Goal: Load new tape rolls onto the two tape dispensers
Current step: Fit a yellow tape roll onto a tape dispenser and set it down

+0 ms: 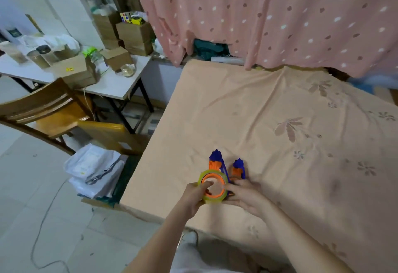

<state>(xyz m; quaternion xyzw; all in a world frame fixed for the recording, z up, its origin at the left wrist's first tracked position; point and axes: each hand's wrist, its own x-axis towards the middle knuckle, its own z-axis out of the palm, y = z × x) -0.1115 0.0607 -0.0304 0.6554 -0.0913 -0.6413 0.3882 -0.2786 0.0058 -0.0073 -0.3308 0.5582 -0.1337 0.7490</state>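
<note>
A peach sheet with faded flower prints (269,126) covers the bed across the centre and right of the frame. A pink dotted curtain (269,14) hangs along the top. At upper left a white surface (114,85) carries cardboard boxes (79,72), jars (41,57) and a small glass bowl (128,70). More boxes (134,35) are stacked behind it, topped by a puzzle cube (126,17). A wooden chair (49,111) stands at left, with white bags (94,169) on the tiled floor (32,208) below it.

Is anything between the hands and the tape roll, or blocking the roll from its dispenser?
Nothing visible. The left hand and right hand both grip the tape roll, which sits on the nearer blue-and-orange dispenser. The second dispenser lies just right, unobstructed.
</note>
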